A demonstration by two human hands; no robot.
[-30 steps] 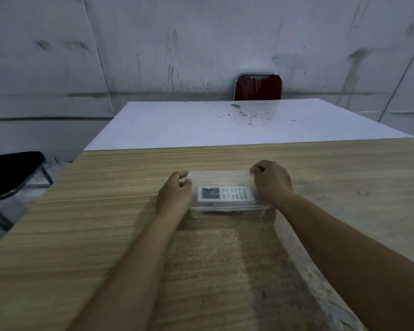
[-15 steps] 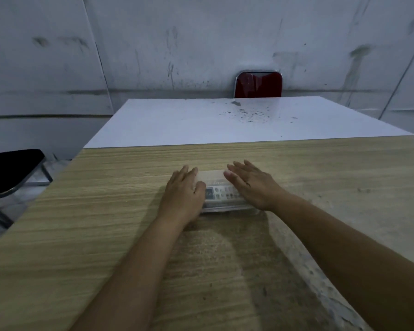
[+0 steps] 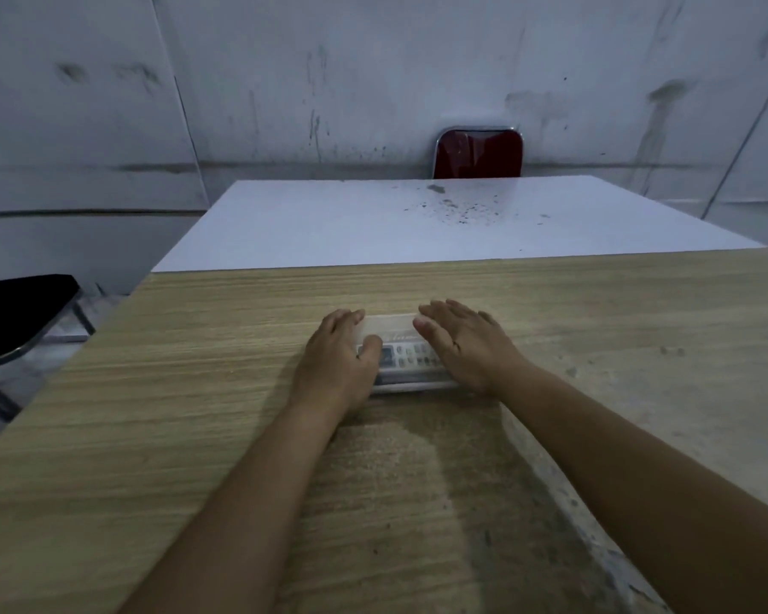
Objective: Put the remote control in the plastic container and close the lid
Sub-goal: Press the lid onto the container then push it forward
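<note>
Both hands have gone from curled fists at the container's ends a second ago to flat, spread palms on top of it, and they sit much as they did half a second back. My left hand lies released, fingers straight, covering the left end of the plastic container, its thumb resting on the lid. My right hand is likewise flat and unclenched over the right end, grasping nothing. Between the two palms I see the remote control through the clear lid, lying flat inside the container with its buttons facing up. Whether the lid is fully seated I cannot tell. Under my hands the container sits on the wooden table. Beyond my fingertips lies a white board, and past that a red chair. Far off to the left of my left hand stands a black chair.
</note>
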